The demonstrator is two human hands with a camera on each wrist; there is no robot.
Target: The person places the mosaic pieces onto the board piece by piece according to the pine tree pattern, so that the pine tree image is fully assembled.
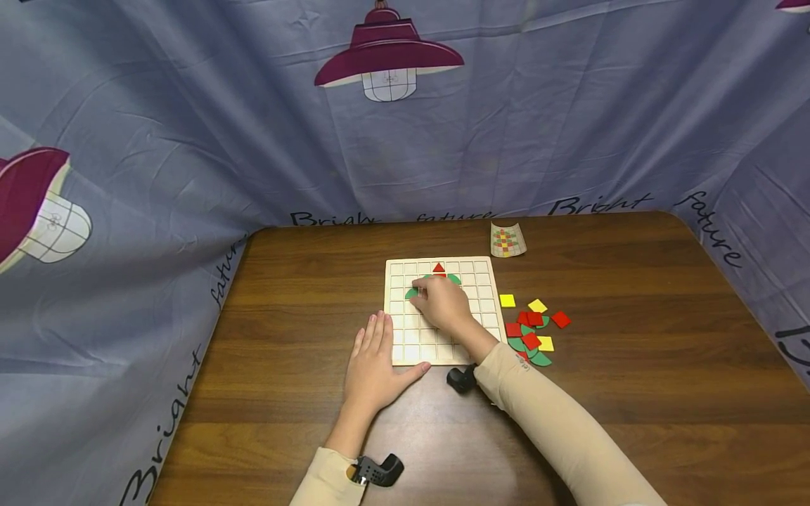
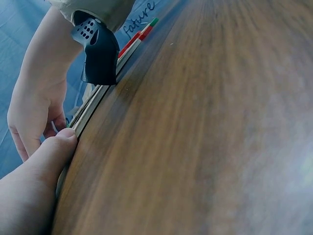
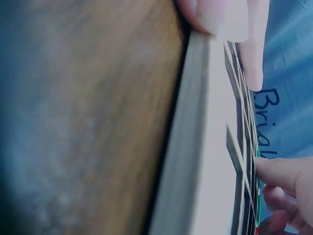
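Observation:
A pale wooden grid board [image 1: 411,337] lies on the table. My left hand [image 1: 375,369] rests flat at its near left corner, fingers along the left edge and thumb at the front edge. In the left wrist view the thumb [image 2: 62,139] touches the board's edge. Over the upper middle of the grid, my right hand [image 1: 443,306] pinches a green quarter-round tile [image 1: 411,294] between thumb and forefinger, low at a cell. A red triangle tile [image 1: 439,268] sits in the top row. Below it, another green tile [image 1: 454,280] and a red tile are partly covered by the hand.
Right of the board lie loose red tiles [image 1: 560,320], yellow tiles [image 1: 508,301] and green tiles [image 1: 541,359], several overlapping. A small curled pattern card [image 1: 508,240] stands behind the board's far right corner. Printed curtains [image 1: 405,154] hang around the wooden table [image 1: 633,316].

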